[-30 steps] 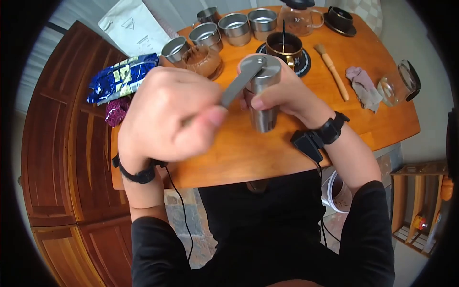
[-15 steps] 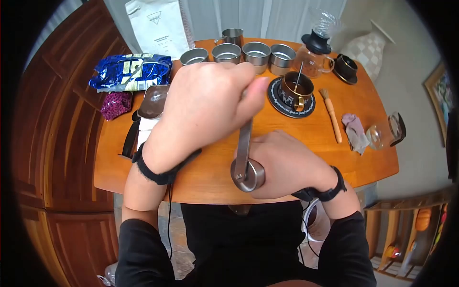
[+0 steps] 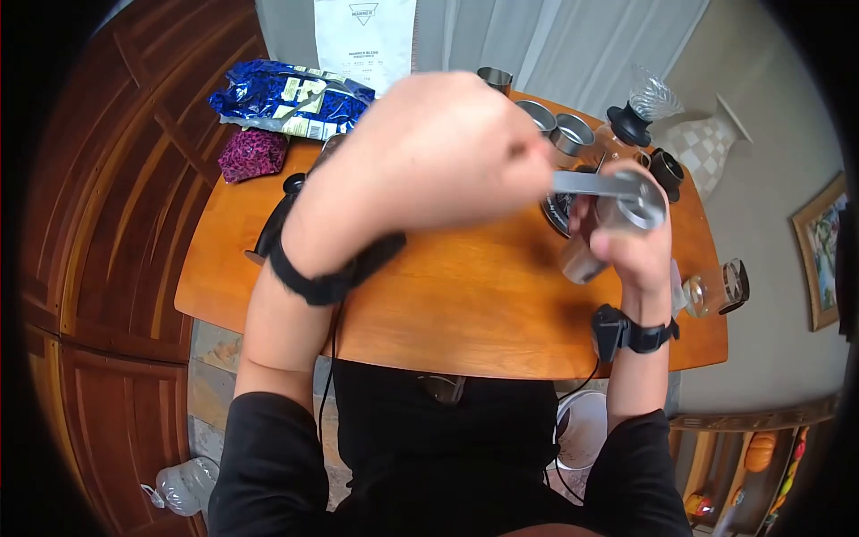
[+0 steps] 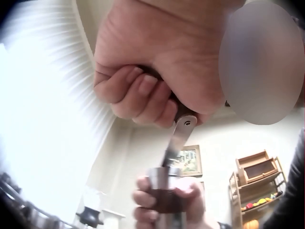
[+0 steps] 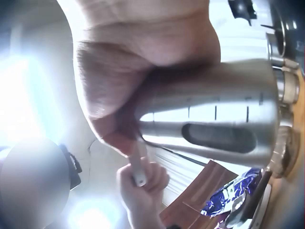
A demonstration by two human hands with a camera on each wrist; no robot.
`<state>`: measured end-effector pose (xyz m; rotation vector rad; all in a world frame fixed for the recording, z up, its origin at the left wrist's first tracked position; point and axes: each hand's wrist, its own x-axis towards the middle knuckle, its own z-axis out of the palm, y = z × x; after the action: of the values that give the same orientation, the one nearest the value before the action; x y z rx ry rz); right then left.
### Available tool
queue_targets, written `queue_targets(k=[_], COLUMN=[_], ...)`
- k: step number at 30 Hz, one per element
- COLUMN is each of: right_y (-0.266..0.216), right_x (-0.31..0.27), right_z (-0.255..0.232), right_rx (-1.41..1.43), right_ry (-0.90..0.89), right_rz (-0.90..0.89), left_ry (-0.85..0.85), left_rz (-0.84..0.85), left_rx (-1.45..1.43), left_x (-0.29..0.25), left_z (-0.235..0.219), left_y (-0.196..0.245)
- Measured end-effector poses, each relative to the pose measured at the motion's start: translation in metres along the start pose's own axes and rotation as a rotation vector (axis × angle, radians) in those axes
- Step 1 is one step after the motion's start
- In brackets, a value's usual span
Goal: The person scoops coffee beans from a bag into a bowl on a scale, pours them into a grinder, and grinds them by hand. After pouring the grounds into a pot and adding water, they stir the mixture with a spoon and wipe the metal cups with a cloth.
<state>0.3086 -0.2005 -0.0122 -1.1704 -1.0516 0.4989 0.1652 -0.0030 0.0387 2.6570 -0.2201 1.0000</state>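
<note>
A steel hand coffee grinder is held tilted above the right side of the table, its body wrapped by the fingers and thumb of my right hand. My left hand is curled round the knob at the end of the flat crank. The left wrist view shows that fist closed over the dark knob, with the crank running down to the grinder's top. Marks and an oval window line the grinder body in the right wrist view, where the palm covers its upper part.
Steel cups and a glass coffee server stand at the back. A blue foil bag, a purple pouch and a white coffee bag are at the left. A glass vessel lies at the right edge.
The grinder has swung from low at the table's front edge up and to the right, its crank now pointing left. Both hands kept their hold as the left circled; the head view also shifted.
</note>
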Motion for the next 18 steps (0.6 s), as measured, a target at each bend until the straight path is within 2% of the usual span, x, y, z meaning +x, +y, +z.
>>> queue_targets(k=[2, 3, 4, 7, 10, 13, 14, 15, 18], right_y=[-0.008, -0.014, -0.018, -0.010, 0.002, 0.010, 0.011, 0.003, 0.002], right_x=[-0.018, -0.014, -0.011, -0.012, 0.004, 0.017, 0.015, 0.012, 0.000], right_z=[0.025, 0.033, 0.040, 0.075, 0.055, 0.017, 0.005, 0.000, -0.003], right_rx=[-0.107, -0.370, -0.633, -1.047, -0.736, -0.370, -0.204, -0.144, 0.031], right_ry=[-0.084, -0.357, -0.629, -0.563, -0.255, 0.009, 0.084, 0.086, -0.096], right_rz=[-0.031, -0.060, -0.085, 0.164, 0.116, 0.096, 0.102, 0.118, 0.028], left_ry=[-0.074, -0.116, -0.074, 0.094, 0.001, -0.092, -0.047, -0.090, -0.161], left_rz=[-0.143, -0.212, -0.144, 0.057, 0.294, 0.355, 0.324, 0.234, -0.055], left_rx=[0.007, 0.009, 0.028, 0.111, 0.000, -0.097, -0.111, -0.129, -0.142], left_x=[0.007, 0.008, 0.007, -0.001, -0.014, -0.014, -0.004, 0.001, 0.011], left_z=[0.003, 0.004, 0.007, 0.019, 0.011, 0.010, 0.010, 0.007, 0.008], left_y=[-0.015, -0.018, -0.014, 0.021, 0.058, 0.045, 0.016, 0.001, -0.024])
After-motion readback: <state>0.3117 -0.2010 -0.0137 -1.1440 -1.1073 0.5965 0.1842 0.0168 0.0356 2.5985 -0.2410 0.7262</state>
